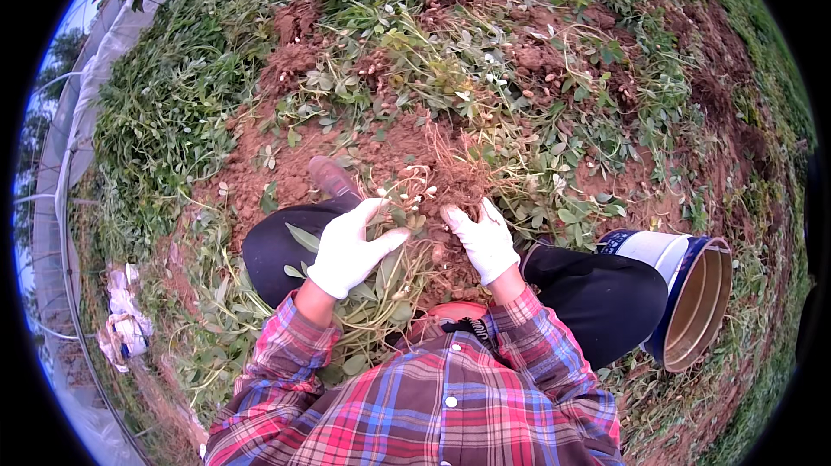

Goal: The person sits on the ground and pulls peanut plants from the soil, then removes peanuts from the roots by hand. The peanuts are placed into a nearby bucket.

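My left hand (350, 250), in a white glove, is beside an uprooted peanut plant, its thumb and fingers apart. Stems and leaves (389, 300) of the plant lie below and right of that hand, towards my lap. Pale peanut pods (415, 193) hang on thin stalks just past its fingertips. My right hand (483, 240), also gloved in white, has its thumb and fingertips at a soil-covered root clump (459, 180). Whether those fingers grip the roots is unclear. Between the hands lies loose reddish soil (451, 278).
A metal pail (698, 304) lies on its side by my right knee, mouth towards me. Pulled peanut plants (441, 63) with pods cover the soil ahead. A heap of green vines (175, 102) is at left, near plastic sheeting (91, 102). White bags (126, 317) lie lower left.
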`<act>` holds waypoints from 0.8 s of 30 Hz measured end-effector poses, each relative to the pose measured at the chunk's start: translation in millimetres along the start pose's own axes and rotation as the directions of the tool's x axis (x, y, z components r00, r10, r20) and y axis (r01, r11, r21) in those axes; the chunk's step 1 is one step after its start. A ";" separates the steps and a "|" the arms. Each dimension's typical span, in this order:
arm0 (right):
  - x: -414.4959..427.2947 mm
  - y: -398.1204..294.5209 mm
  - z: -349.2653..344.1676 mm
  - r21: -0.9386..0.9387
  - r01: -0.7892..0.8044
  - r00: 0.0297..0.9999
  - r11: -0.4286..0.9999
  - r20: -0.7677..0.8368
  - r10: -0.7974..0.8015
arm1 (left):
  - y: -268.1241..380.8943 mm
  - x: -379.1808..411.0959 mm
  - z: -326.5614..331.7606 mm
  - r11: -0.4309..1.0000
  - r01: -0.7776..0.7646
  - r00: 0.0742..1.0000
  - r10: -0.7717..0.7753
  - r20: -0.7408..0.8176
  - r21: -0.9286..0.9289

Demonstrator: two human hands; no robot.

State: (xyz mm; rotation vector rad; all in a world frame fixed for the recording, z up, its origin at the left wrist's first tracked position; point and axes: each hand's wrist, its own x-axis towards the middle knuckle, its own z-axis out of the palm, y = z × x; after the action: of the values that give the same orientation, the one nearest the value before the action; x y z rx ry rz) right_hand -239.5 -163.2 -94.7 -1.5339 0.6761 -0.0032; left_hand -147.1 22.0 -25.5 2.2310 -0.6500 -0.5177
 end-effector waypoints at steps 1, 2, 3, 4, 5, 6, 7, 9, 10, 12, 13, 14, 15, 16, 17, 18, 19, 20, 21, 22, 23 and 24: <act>4.7 5.7 -0.8 0.127 -0.038 0.996 0.991 0.079 0.028 | 1.1 -0.2 -0.6 1.000 -0.009 1.000 0.009 -0.003 0.024; 12.1 17.4 -3.0 0.248 -0.085 0.986 0.965 0.160 0.046 | 1.8 -0.3 -1.0 0.999 -0.018 1.000 0.019 -0.006 0.049; 15.8 20.1 -5.0 0.360 -0.141 0.969 0.922 0.243 0.054 | 2.1 -0.1 -2.0 0.997 -0.026 1.000 0.027 -0.010 0.073; 15.7 23.3 -7.0 0.397 -0.190 0.959 0.898 0.271 0.083 | 3.2 0.0 -3.4 0.998 -0.003 1.000 0.003 -0.007 0.065; 14.5 26.7 -5.4 0.461 -0.161 0.968 0.873 0.247 0.048 | 4.8 0.2 -5.0 0.998 0.020 1.000 -0.020 -0.003 0.058; 11.2 26.1 -1.5 0.522 -0.132 0.975 0.842 0.223 0.015 | 4.5 -0.8 -5.4 0.998 0.045 0.999 -0.045 -0.001 0.050; 9.1 24.7 1.4 0.581 -0.103 0.981 0.808 0.196 -0.016 | 1.2 -1.2 -5.0 0.999 0.049 0.999 -0.049 -0.009 -0.009; 4.6 18.7 -3.6 0.613 -0.142 0.965 0.777 0.259 -0.028 | -8.4 -0.9 -4.0 0.991 0.054 0.998 -0.057 -0.026 -0.125; 6.1 16.6 -7.7 0.613 -0.151 0.955 0.776 0.294 -0.046 | -10.7 -0.7 -3.3 0.991 0.048 0.998 -0.052 -0.022 -0.126; -4.5 -2.0 -6.1 0.593 -0.178 0.981 0.785 0.169 0.095 | -13.2 -0.4 -0.5 0.991 0.039 0.999 -0.041 -0.012 -0.130; -2.9 -2.2 -2.6 0.589 -0.160 0.983 0.792 0.165 0.076 | -12.7 -0.6 -0.2 0.994 0.036 0.999 -0.038 -0.012 -0.104; 0.5 -1.2 0.3 0.586 -0.142 0.985 0.798 0.161 0.057 | -11.4 -0.9 -0.6 0.996 0.034 0.999 -0.035 -0.012 -0.078; 2.7 1.1 1.5 0.583 -0.120 0.988 0.804 0.150 0.039 | -8.7 -0.4 -1.0 0.998 0.027 1.000 -0.027 -0.007 -0.055; 6.8 11.2 4.9 0.528 -0.091 0.995 0.844 0.089 0.051 | -5.6 0.4 -1.8 0.999 0.021 1.000 -0.022 -0.007 -0.030; 9.0 20.3 3.8 0.523 -0.087 0.994 0.848 0.103 0.038 | -2.3 1.4 -2.7 1.000 0.016 1.000 -0.016 -0.006 -0.006; 8.7 17.8 2.8 0.517 -0.087 0.992 0.852 0.126 0.025 | -1.8 0.7 -4.0 1.000 0.017 1.000 -0.017 -0.010 0.020; 8.2 15.1 0.6 0.510 -0.087 0.989 0.856 0.149 0.012 | -3.7 -0.1 -4.5 1.000 0.020 1.000 -0.020 -0.018 -0.004; 4.7 11.4 -9.0 0.484 -0.094 0.967 0.870 0.252 -0.036 | -6.8 -0.7 -4.7 0.999 0.023 0.999 -0.024 -0.025 -0.028; 3.7 11.5 -8.8 0.489 -0.049 0.972 0.871 0.225 -0.071 | -7.4 -0.3 -4.1 0.998 0.023 0.999 -0.025 -0.027 -0.054; 2.4 11.7 -7.9 0.492 -0.005 0.974 0.871 0.198 -0.106 | -6.0 -0.6 -4.1 0.998 0.023 0.999 -0.025 -0.030 -0.055; 1.0 12.2 -7.6 0.494 0.040 0.975 0.868 0.170 -0.141 | -2.5 -1.2 -4.8 0.998 0.023 0.999 -0.025 -0.034 -0.056; -0.1 12.2 -7.4 0.470 0.071 0.972 0.880 0.165 -0.166 | -0.7 -1.9 -5.8 0.998 0.023 0.999 -0.026 -0.040 -0.056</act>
State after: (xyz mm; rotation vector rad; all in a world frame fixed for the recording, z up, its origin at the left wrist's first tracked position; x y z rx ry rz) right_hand -247.6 -169.0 -105.0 -1.0924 0.3808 -0.0957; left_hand -145.2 26.6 -22.0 2.1940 -0.5810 -0.4949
